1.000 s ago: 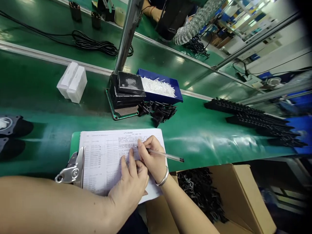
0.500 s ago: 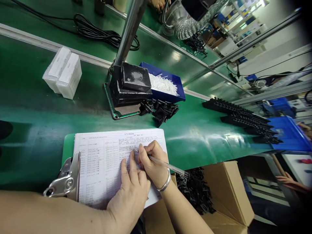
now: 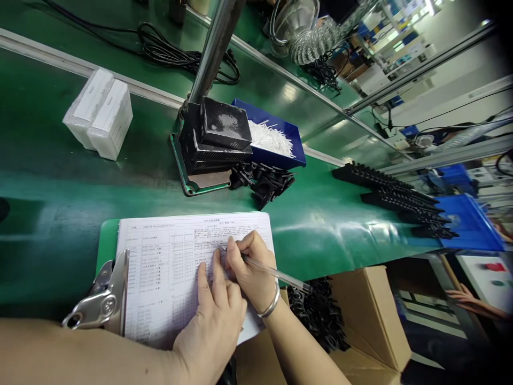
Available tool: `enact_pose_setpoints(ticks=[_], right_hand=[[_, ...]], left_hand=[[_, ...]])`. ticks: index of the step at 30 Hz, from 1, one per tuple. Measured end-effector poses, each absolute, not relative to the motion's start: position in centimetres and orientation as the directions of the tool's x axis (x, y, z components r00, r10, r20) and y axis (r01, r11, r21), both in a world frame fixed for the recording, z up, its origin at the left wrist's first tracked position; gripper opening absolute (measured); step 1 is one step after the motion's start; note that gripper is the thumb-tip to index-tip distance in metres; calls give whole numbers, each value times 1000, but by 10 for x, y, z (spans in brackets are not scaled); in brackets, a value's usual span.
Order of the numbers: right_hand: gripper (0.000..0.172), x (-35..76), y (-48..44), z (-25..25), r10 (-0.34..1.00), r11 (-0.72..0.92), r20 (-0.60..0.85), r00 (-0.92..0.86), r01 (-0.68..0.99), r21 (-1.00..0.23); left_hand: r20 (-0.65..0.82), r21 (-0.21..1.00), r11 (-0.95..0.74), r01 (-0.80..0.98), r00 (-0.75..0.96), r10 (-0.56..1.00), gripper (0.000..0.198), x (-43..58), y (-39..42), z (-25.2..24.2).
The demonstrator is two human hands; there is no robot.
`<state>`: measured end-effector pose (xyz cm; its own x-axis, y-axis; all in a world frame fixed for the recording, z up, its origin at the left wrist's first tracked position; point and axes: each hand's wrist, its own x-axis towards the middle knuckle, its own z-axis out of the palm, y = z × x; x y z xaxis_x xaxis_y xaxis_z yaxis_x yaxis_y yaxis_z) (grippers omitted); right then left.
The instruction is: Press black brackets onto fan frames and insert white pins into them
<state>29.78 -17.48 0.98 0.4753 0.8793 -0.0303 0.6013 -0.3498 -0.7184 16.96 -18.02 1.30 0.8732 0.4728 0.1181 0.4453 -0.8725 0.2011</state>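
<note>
A printed form lies on a green clipboard with a metal clip at the near edge of the green belt. My left hand rests flat on the paper, fingers stretched out, holding it down. My right hand, with a silver bangle at the wrist, is closed on a clear pen whose tip touches the middle of the form, just beside my left fingertips.
A black stack on a green base stands by a metal post. Behind it sits a blue tray of white pieces, loose black parts, rows of black parts, two white boxes, and a cardboard box of black parts. Another person's hand shows far right.
The view has drifted, so the boxes and clipboard clip sit further left. Both hands stay on the form with the pen at nearly the same spot.
</note>
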Motion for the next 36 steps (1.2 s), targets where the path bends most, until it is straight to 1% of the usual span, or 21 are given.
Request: enact_pose_setpoints(ticks=[4, 7, 10, 13, 15, 17, 20, 22, 27, 32, 36], right_hand=[[34, 299, -174, 10, 894, -325, -16, 447, 623, -711], [34, 299, -173, 10, 897, -308, 8, 441, 640, -704], [33, 298, -173, 9, 892, -311, 25, 452, 653, -691], [33, 298, -173, 9, 882, -323, 39, 469, 663, -675], [33, 298, -174, 9, 875, -332, 17, 484, 625, -706], [33, 299, -176, 9, 866, -325, -11, 499, 547, -771], [33, 302, -179, 7, 861, -301, -29, 508, 462, -834], [34, 303, -180, 5, 866, -302, -27, 500, 478, -824], [35, 305, -180, 3, 875, -314, -23, 483, 531, -787], [35, 304, -177, 3, 877, -306, 5, 480, 568, -764], [34, 304, -176, 3, 872, -323, -6, 489, 568, -757]], left_hand=[[96, 185, -875, 448, 878, 470, 39, 169, -178, 17], [74, 151, -893, 425, 896, 439, 38, 168, -176, 20], [80, 140, -894, 425, 895, 438, 36, 168, -176, 19], [95, 140, -890, 433, 889, 448, 39, 169, -180, 14], [117, 138, -887, 440, 883, 455, 43, 170, -183, 9], [130, 135, -887, 441, 880, 457, 45, 170, -184, 7], [110, 122, -901, 415, 897, 428, 43, 168, -180, 10], [102, 106, -912, 396, 908, 406, 41, 167, -177, 13], [119, 59, -920, 388, 912, 392, 45, 165, -174, 15], [126, 64, -916, 395, 908, 400, 49, 166, -176, 14], [124, 59, -918, 393, 909, 398, 49, 166, -176, 15]])
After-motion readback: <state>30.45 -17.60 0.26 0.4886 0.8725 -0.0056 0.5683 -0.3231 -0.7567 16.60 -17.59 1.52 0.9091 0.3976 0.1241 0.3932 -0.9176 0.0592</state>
